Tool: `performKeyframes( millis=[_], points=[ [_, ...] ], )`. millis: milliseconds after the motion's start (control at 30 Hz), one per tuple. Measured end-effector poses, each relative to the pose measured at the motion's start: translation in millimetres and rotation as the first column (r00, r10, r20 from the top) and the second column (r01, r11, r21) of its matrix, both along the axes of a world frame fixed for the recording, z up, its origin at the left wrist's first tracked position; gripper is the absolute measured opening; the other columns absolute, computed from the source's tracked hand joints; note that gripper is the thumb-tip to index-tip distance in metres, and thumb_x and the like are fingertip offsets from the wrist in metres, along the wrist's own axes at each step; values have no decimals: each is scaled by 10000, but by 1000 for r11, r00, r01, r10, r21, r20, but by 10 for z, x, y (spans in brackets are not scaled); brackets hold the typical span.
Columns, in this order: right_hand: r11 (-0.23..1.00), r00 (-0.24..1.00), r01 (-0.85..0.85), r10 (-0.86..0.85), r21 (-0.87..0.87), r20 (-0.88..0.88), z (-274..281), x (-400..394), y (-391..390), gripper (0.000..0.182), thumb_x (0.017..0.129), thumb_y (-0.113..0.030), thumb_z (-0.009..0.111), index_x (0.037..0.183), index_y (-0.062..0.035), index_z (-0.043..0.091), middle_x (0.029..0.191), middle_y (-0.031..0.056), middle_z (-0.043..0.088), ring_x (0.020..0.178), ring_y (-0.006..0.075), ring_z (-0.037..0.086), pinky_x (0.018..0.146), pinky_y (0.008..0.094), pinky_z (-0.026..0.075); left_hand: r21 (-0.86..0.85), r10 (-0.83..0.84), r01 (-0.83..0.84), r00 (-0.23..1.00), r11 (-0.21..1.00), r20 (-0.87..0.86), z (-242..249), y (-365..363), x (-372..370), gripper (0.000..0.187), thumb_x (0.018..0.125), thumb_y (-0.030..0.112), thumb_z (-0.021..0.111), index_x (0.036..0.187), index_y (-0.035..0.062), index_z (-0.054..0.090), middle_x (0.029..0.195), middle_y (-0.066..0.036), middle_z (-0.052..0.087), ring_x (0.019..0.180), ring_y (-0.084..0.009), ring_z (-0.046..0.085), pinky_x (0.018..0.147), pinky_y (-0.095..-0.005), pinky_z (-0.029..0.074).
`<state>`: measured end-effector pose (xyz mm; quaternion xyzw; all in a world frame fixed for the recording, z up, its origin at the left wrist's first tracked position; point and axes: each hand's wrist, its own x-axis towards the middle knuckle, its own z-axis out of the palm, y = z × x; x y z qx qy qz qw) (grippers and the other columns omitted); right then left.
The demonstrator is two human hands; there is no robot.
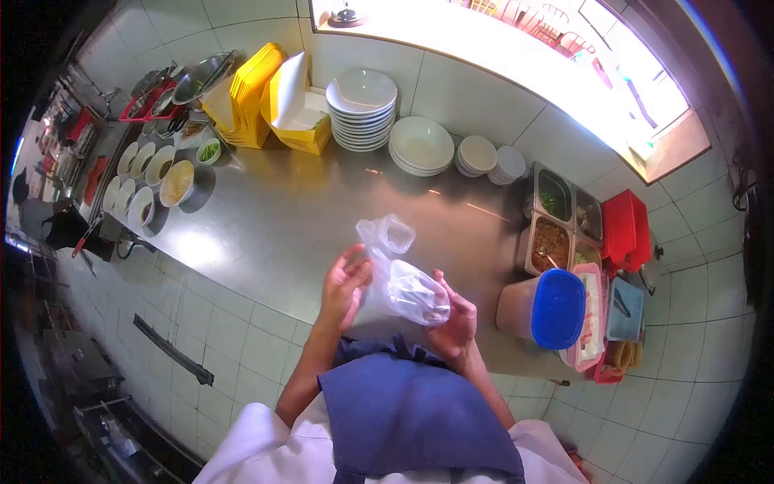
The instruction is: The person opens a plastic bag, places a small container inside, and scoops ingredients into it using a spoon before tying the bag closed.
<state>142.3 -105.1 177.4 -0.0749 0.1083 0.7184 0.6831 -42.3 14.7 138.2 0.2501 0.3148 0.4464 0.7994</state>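
Observation:
A clear plastic bag hangs in front of my apron, over the near edge of the steel counter. Its crumpled top spreads toward the middle of the counter, and whitish contents seem to fill its rounder lower part. On the left, my left hand pinches the bag's side with curled fingers. My right hand grips the bag's lower right side, thumb up and the other fingers partly hidden behind the plastic.
Stacked white plates, shallow bowls and yellow takeaway boxes line the wall. Filled small bowls stand at left. Metal food pans, a blue-lidded tub and a red container crowd the right.

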Motion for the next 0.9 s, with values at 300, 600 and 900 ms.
performKeyframes(
  millis=[300, 600, 900],
  points=[
    [998, 879, 58, -52, 1, 474, -7, -32, 94, 235, 976, -105, 551, 1203, -116, 490, 1243, 86, 617, 1139, 254, 625, 919, 416, 542, 413, 97, 156, 843, 897, -529, 317, -312, 71, 361, 899, 239, 786, 1149, 26, 637, 960, -38, 662, 890, -138, 644, 792, -270, 516],
    [973, -727, 198, 65, 119, 684, 229, -164, 129, 450, 799, -304, 825, 1123, -47, 647, 1299, 176, 529, 1176, 340, 550, 969, 473, 478, 456, 234, 365, 512, 812, -827, 99, -232, 162, 216, 803, 170, 812, 867, -12, 713, 844, -122, 695, 709, -246, 670, 676, -354, 522],
    [971, -653, 237, 147, 16, 743, -67, -2, 95, 150, 846, -81, 743, 985, -30, 765, 908, 147, 749, 780, 274, 725, 727, 359, 572, 71, -285, 533, 554, 843, -782, 45, -198, -1, 205, 852, 179, 811, 843, -7, 726, 779, -38, 693, 718, -161, 643, 722, -281, 502]
  ],
)
